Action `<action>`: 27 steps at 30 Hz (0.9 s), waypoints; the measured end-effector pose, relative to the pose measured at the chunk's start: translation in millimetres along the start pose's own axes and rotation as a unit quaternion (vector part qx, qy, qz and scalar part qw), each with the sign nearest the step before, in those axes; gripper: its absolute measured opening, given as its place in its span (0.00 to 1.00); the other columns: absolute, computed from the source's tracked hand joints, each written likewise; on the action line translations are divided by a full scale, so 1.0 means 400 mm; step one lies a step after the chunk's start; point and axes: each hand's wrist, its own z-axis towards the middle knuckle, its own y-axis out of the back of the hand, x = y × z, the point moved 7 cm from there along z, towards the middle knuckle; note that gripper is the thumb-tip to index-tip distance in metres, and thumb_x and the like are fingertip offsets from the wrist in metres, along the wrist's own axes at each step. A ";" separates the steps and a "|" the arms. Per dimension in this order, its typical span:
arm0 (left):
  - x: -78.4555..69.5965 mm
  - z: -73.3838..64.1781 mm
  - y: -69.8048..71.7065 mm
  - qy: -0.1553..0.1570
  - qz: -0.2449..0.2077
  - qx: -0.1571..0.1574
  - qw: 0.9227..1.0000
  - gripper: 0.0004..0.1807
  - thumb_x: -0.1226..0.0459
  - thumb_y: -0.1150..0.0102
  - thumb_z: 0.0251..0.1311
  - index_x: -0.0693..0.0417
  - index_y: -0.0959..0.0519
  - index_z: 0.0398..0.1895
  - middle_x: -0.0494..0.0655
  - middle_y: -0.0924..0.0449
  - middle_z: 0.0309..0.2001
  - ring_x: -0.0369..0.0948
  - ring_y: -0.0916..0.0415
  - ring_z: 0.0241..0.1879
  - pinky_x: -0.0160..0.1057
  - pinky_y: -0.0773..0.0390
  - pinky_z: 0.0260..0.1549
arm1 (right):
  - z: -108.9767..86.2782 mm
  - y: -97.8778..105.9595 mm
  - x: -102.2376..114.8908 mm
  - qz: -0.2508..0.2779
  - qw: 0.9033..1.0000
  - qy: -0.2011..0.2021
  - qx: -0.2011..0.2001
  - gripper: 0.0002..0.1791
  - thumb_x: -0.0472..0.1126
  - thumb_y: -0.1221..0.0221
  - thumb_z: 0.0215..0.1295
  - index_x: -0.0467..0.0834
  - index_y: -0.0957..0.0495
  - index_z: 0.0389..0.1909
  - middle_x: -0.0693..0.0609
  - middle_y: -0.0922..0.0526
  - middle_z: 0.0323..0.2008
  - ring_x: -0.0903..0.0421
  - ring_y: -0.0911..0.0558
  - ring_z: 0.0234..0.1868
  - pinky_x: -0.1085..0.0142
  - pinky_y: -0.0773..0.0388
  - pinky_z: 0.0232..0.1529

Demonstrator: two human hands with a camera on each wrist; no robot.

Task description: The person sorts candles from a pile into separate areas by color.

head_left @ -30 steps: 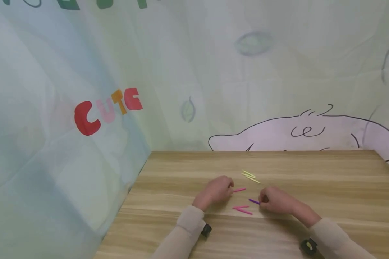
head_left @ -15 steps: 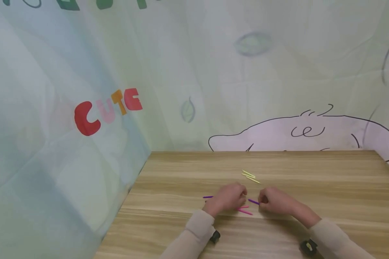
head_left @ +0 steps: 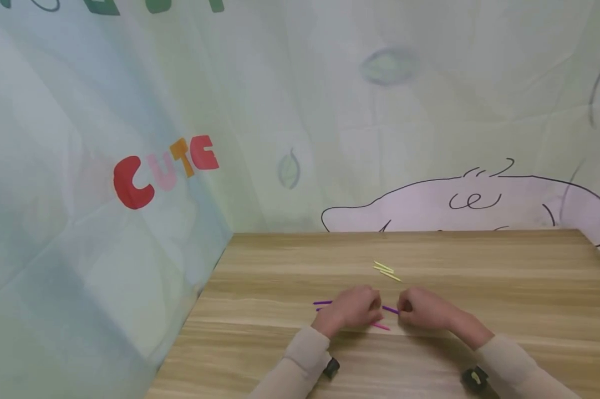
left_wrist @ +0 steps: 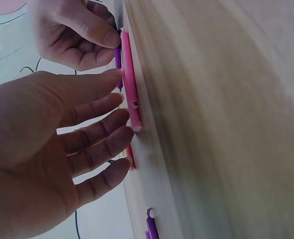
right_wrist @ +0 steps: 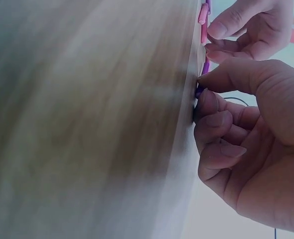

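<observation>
Head view: we've our R hand (head_left: 425,308) pinching a purple stick (head_left: 390,310) by one end, low at the desk (head_left: 405,360), prob. so the rest pokes out free; yellow sticks (head_left: 390,275) lie grouped beyond. L wrist: our L hand (left_wrist: 52,149) has thumb & fingers apart, close by pink sticks (left_wrist: 130,82), prob. loose for light handling; contact's hard to tell. R wrist: we clamp that purple end btwn thumb & idx finger, prob. for steadiness.

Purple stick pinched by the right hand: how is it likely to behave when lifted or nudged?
The purple stick is probably stiff, since its visible length looks straight. Being so slim beside the right hand, it should be light. Its narrow, rod-like shape suggests it might roll or swivel if pushed across the table.
</observation>
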 end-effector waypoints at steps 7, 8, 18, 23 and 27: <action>0.001 -0.002 0.000 -0.006 0.013 -0.007 1.000 0.07 0.54 0.40 0.53 0.44 0.22 0.29 0.32 0.31 0.24 0.30 0.34 0.23 0.28 0.34 0.21 | 0.000 0.001 0.003 -0.001 1.000 0.000 0.001 0.02 0.34 0.40 0.50 0.42 0.23 0.25 0.59 0.26 0.21 0.63 0.29 0.23 0.68 0.29 0.25; 0.001 -0.002 0.000 -0.007 0.013 -0.008 1.000 0.07 0.54 0.40 0.54 0.45 0.22 0.29 0.32 0.31 0.24 0.30 0.34 0.23 0.28 0.34 0.21 | 0.001 0.001 0.003 -0.002 1.000 -0.002 0.001 0.02 0.34 0.40 0.50 0.42 0.23 0.25 0.59 0.27 0.21 0.63 0.29 0.23 0.68 0.29 0.25; -0.005 0.005 0.004 -0.004 0.019 -0.028 0.999 0.05 0.57 0.41 0.54 0.46 0.24 0.32 0.33 0.30 0.27 0.30 0.33 0.27 0.28 0.32 0.26 | 0.005 -0.005 0.031 -0.020 0.999 0.025 0.005 0.02 0.34 0.40 0.50 0.43 0.23 0.25 0.60 0.27 0.20 0.64 0.29 0.22 0.69 0.30 0.24; -0.009 0.007 0.007 -0.012 0.028 -0.038 0.999 0.06 0.60 0.43 0.56 0.45 0.23 0.37 0.34 0.27 0.31 0.30 0.30 0.31 0.28 0.31 0.29 | 0.010 -0.012 0.030 -0.025 0.999 0.030 0.003 0.02 0.34 0.40 0.51 0.44 0.23 0.25 0.61 0.28 0.20 0.65 0.29 0.22 0.69 0.30 0.25; -0.014 0.004 0.007 -0.031 0.044 -0.043 0.998 0.08 0.60 0.44 0.56 0.44 0.21 0.40 0.34 0.26 0.34 0.30 0.29 0.34 0.28 0.30 0.31 | 0.012 -0.016 0.032 -0.028 0.998 0.051 -0.001 0.02 0.35 0.39 0.50 0.45 0.23 0.24 0.62 0.28 0.19 0.66 0.30 0.21 0.70 0.31 0.23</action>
